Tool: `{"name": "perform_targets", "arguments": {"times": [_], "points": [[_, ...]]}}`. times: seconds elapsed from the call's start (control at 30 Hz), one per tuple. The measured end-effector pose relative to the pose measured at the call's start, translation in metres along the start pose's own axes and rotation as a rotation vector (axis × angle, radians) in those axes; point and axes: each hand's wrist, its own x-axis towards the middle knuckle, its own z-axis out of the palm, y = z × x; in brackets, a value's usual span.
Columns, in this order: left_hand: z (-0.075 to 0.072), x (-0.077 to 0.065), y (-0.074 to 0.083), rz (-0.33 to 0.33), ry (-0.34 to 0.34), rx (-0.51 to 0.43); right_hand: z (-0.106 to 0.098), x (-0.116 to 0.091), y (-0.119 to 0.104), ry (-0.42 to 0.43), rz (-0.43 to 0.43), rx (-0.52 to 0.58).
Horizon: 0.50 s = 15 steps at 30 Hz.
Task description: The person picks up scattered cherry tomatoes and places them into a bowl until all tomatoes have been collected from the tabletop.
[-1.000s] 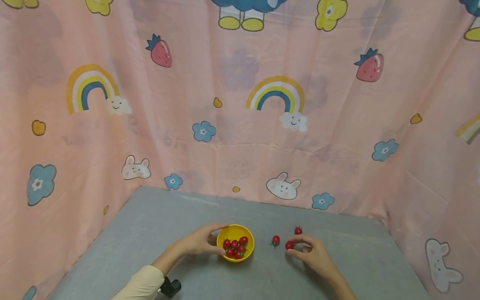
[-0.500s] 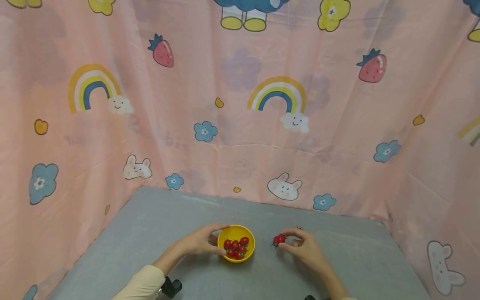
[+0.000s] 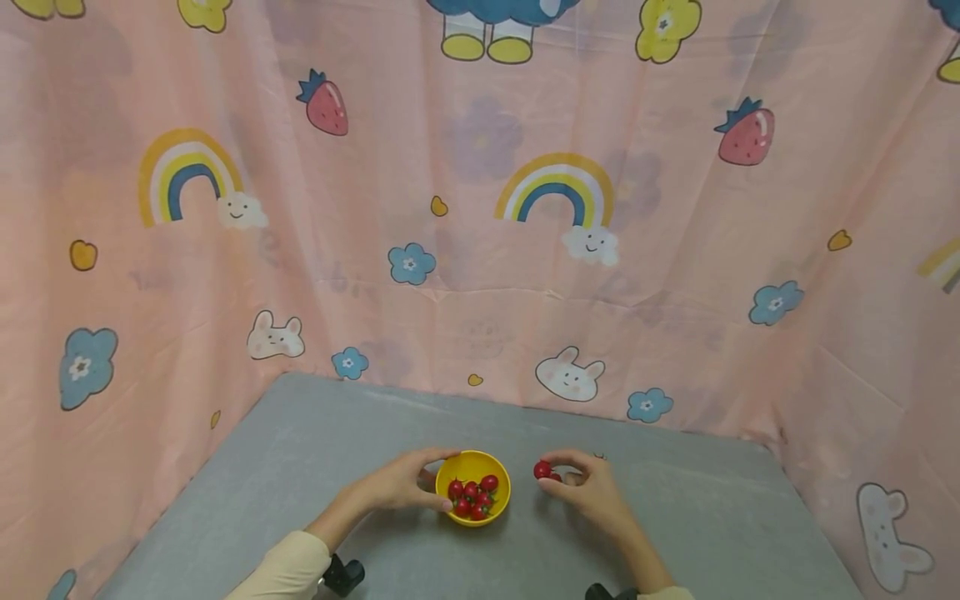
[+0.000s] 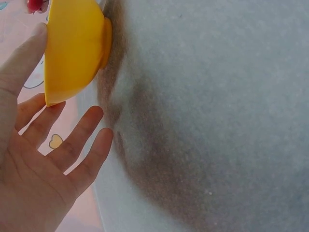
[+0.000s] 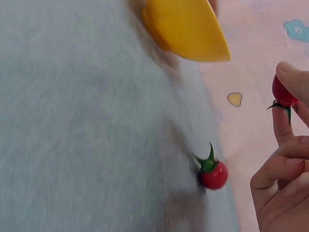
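Note:
A yellow bowl (image 3: pixel 468 463) with several cherry tomatoes (image 3: pixel 471 490) in it stands on the grey table. My left hand (image 3: pixel 405 483) holds its left side, thumb at the near rim, fingers at the far rim; the two outer fingers are off the bowl in the left wrist view. To the right of the bowl, my right hand (image 3: pixel 596 493) pinches a cherry tomato (image 5: pixel 284 92) between thumb and fingertips, above the table. Below that hand a loose cherry tomato (image 5: pixel 214 175) lies on the table, mostly hidden by the fingers in the head view.
Behind my right hand a green stem (image 3: pixel 600 456) shows; its tomato is hidden. The grey table (image 3: pixel 337 425) ends at a pink patterned curtain (image 3: pixel 480 317) at the back and sides. A black wrist device (image 3: pixel 343 575) sits below the left sleeve.
My right hand has lifted a cherry tomato and carried it left, past the loose one, toward the bowl. The left hand and bowl have stayed in place.

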Motion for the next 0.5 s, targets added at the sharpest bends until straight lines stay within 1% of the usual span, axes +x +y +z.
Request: {"name": "perform_targets", "arguments": {"times": [0.2, 0.27, 0.5], "points": [[0.0, -0.001, 0.0, -0.002, 0.002, 0.001, 0.009, 0.004, -0.005, -0.028, 0.002, 0.078], [0.001, -0.001, 0.0, -0.004, 0.002, 0.001, 0.012, 0.006, -0.005, -0.037, 0.0, 0.087], [0.001, -0.001, 0.001, -0.01, 0.002, -0.002, 0.024, 0.01, -0.006, -0.037, -0.016, 0.065]]}}
